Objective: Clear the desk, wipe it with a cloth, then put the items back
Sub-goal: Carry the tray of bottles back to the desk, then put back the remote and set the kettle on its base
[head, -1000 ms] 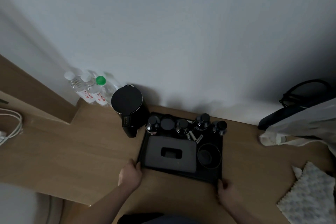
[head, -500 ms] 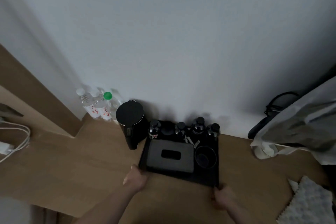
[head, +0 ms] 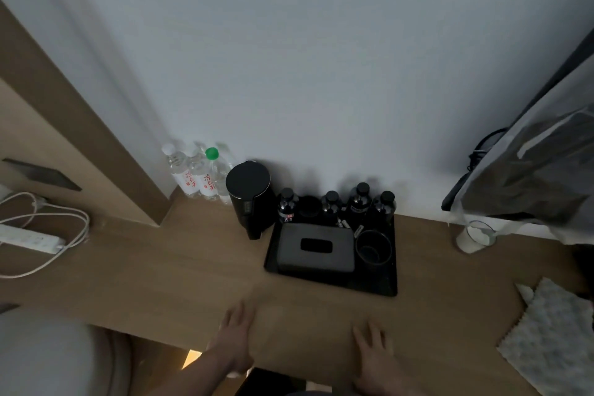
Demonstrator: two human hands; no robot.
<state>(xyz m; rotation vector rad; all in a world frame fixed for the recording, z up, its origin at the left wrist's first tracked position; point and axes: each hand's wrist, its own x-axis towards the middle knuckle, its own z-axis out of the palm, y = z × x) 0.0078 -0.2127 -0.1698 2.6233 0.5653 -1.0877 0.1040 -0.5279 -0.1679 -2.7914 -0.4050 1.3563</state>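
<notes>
Counter (head: 180, 270) spans mid-frame, wood. Black tray (head: 373, 283) at centre against the wall, loaded with tissue box (head: 316, 247), cup (head: 373, 248), small bottles (head: 359, 199); kettle (head: 249, 193) touching its left edge. Cloth (head: 553, 334) lower right, likely parked for wiping. Left hand (head: 236, 336) and right hand (head: 374, 354) lower centre, fingers spread, holding nothing, clear of the tray.

Head view — looks down, perhaps steeply, over the desk (head: 199, 270)
</notes>
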